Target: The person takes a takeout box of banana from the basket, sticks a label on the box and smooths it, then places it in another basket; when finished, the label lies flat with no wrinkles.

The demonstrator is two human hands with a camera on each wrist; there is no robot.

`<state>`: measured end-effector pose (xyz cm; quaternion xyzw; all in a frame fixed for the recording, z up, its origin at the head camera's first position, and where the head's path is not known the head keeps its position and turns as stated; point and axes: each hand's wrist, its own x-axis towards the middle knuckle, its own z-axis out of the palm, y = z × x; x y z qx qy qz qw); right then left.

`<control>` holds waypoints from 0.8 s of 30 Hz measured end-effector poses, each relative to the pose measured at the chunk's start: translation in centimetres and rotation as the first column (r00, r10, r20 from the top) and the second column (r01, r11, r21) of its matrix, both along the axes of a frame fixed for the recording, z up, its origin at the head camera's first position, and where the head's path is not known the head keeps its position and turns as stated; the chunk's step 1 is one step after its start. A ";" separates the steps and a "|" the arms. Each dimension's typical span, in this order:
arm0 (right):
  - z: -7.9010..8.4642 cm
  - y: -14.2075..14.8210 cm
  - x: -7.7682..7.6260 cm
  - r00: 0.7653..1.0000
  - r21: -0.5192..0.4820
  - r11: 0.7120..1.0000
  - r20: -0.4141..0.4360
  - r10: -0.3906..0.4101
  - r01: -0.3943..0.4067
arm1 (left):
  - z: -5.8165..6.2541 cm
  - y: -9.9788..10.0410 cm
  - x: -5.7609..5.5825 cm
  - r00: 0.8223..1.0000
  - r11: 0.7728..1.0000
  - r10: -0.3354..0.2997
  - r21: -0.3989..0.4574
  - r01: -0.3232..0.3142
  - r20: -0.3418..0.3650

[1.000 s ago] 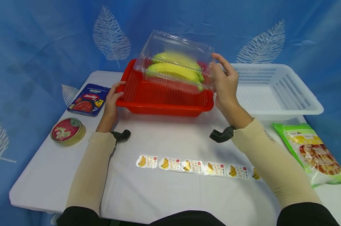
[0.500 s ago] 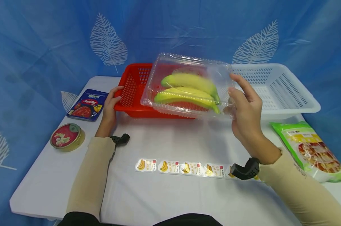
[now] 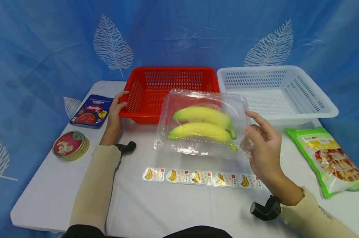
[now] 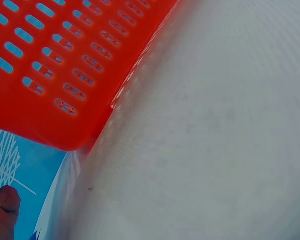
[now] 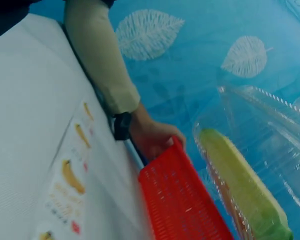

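In the head view, my right hand [image 3: 265, 150] grips the right end of a clear plastic clamshell box [image 3: 164, 120]. Two yellow-green bananas [image 3: 201, 114] lie inside it. The box is tilted and overlaps the front right part of a red plastic basket [image 3: 142, 119]. My left hand [image 3: 115, 110] holds that basket by its left rim. In the right wrist view, the thumb of the left hand [image 5: 157, 137] lies over the basket's rim, and the box wall with a banana [image 5: 245, 185] shows close by.
A white basket [image 3: 304, 115] stands at the back right. In front of it lies a green-edged food bag [image 3: 335, 158]. A blue Barilla pouch [image 3: 91, 110] and a round tin [image 3: 70, 145] are at left. Several banana stickers [image 3: 201, 177] form a row near the front.
My right hand has brought the clear box with the bananas from above the red basket toward me, lower and to the right. The left hand has stayed on the basket.
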<state>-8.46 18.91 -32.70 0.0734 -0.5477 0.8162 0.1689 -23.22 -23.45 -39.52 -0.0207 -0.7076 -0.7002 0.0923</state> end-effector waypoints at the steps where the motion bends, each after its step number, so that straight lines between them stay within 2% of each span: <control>1: -0.5 0.2 0.2 1.000 0.000 1.000 -0.021 0.000 0.000 | 0.0 0.0 0.0 1.000 1.000 -0.001 0.002 0.001 0.003; 5: -2.4 0.8 0.9 0.994 0.035 0.999 -0.113 0.010 -0.006 | 0.0 0.1 0.0 1.000 1.000 -0.001 0.013 0.001 0.005; 11: -4.6 0.8 1.8 0.971 0.128 0.992 -0.235 0.041 -0.011 | 0.1 0.3 -0.1 1.000 0.997 -0.013 0.075 0.015 -0.028; 17: -6.2 0.7 1.9 0.971 0.124 0.991 -0.227 0.073 -0.045 | 0.2 0.2 -0.3 0.996 0.991 -0.034 0.128 0.044 -0.078; 24: -7.6 1.1 1.4 0.973 0.173 0.983 -0.209 0.096 -0.060 | -0.1 0.4 -0.2 0.995 0.991 -0.042 0.121 0.053 -0.090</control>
